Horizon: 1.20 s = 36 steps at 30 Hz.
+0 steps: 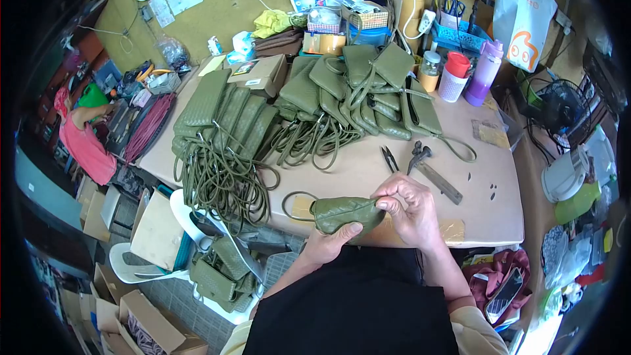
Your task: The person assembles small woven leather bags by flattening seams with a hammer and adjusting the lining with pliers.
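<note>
A small olive-green woven-texture pouch [345, 213] is held above the table's front edge, its strap loop [294, 205] sticking out to the left. My left hand [334, 242] grips it from below, thumb along its near side. At its right end, my right hand [412, 209] pinches the corner between thumb and fingers; whatever small part is in the pinch is hidden. Just beyond my right hand lie black-handled snips [390, 159] and a hammer [430, 169]. Piled green pouches [374, 89] fill the table's far side, with stacked pouches and strap bundles [223, 174] at the left.
Bottles [478, 75] stand at the table's back right. A cardboard box [259, 75] and small baskets [365, 16] sit behind the pouches. More pouches lie on a white chair [246, 309] at lower left. A person in a pink top [89, 141] works far left.
</note>
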Motion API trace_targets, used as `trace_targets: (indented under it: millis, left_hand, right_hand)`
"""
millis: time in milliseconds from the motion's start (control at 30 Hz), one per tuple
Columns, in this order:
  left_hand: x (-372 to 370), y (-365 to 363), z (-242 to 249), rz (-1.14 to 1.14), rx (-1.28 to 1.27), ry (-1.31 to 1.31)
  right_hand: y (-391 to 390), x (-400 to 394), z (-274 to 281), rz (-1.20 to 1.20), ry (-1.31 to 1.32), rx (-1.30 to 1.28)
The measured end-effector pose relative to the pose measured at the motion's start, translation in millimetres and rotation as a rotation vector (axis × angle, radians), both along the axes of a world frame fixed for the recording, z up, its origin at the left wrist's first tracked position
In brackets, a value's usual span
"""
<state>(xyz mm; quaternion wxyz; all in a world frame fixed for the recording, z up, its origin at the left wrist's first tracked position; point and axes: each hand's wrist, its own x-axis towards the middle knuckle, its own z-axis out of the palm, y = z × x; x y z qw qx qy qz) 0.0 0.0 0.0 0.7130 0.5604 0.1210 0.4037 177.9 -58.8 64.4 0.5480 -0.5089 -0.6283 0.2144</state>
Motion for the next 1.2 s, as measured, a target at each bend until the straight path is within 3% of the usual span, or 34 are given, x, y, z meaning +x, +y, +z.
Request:
trace_targets:
  millis: [100,167,200,267,300,367,500,700,767,833,900,967,1100,1167,1200]
  left_hand:
    - [1,-2,2,-0.028,-0.021,-0.075]
    - [4,-5,-1,-0.010,-0.099,-0.082]
    - [5,-5,2,-0.012,-0.100,-0.082]
    - [7,-5,8,0.024,-0.182,-0.139]
    - [6,-6,6,0.022,-0.184,-0.136]
    - [6,-5,1,0.060,-0.058,-0.080]
    - [4,-5,5,0.081,-0.044,-0.078]
    - [-10,1,10,-0.171,0.021,0.019]
    - [-7,-1,11,-0.310,-0.043,-0.058]
    - [-6,-3,4,-0.257,0.066,-0.015]
    - [0,-5,-8,-0.121,-0.260,-0.023]
    - [4,0,-8,-0.160,-0.328,-0.017]
    - [8,1,-4,-0.292,-0.532,-0.222]
    - [3,11,-1,-0.222,-0.614,-0.368]
    - [-6,21,-2,-0.275,-0.677,-0.532]
  right_hand:
    - [5,-4,-13,-0.016,0.053,0.077]
    - [7,-6,-22,-0.023,0.338,-0.004]
    - [9,-11,-22,-0.025,0.338,-0.005]
    - [15,-21,-20,-0.262,0.275,0.160]
    - [15,-22,-22,-0.265,0.277,0.158]
    - [18,-20,-25,-0.377,-0.080,0.418]
    - [17,-22,-17,-0.422,-0.284,0.484]
    - [17,-18,-22,-0.400,-0.194,0.330]
    - [17,-16,-19,-0.301,0.133,0.169]
    - [17,-15,-17,-0.261,0.165,0.142]
    - [17,-14,-14,-0.233,0.204,0.010]
    - [25,-16,-23,-0.240,0.193,0.101]
    - [27,-18,-26,-0.342,-0.074,0.348]
    - [19,-24,-32,-0.285,-0.055,-0.092]
    - [14,-24,-43,-0.261,-0.265,-0.205]
